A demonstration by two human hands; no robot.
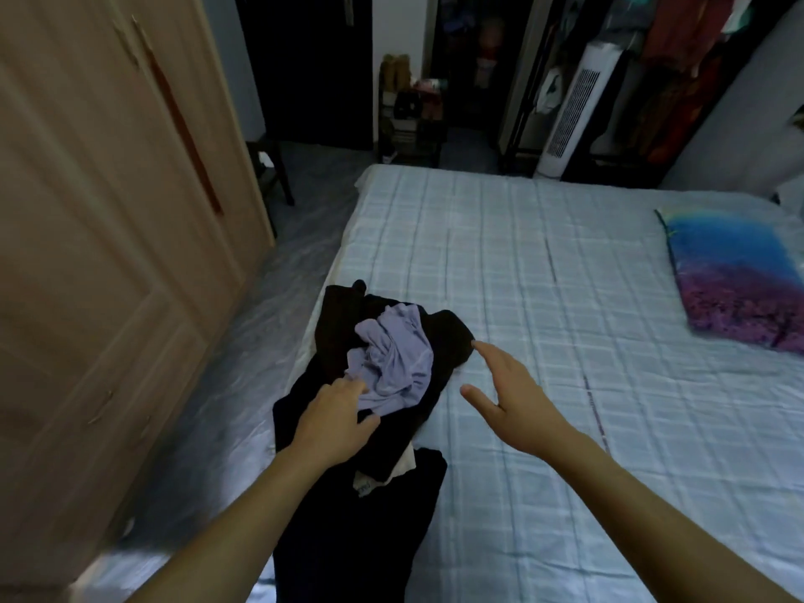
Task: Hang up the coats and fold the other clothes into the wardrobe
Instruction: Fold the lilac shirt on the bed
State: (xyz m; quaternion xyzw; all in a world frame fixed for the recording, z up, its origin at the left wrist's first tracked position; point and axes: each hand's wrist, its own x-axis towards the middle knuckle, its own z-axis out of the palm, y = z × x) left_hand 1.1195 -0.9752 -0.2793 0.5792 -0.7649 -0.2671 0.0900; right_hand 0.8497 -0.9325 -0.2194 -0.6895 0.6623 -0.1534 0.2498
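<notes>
Dark clothes (356, 537) — cut off at bottom edge.

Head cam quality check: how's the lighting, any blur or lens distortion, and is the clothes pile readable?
Head view: dim, bluish light; the dark clothes merge into one black mass with little fold detail, while the lilac garment reads clearly. Head view: wide-angle bending shows on the wardrobe edges. Head view: slight motion blur on the left hand and right hand; the far racks are murky.

Left hand (337, 413) rests on dark clothes (348, 493) at lilac garment (398, 363), bed (565, 298) edge. Right hand (507, 396) spread above checked sheet. Wardrobe (108, 211) left; pillow (735, 276) far right.
</notes>
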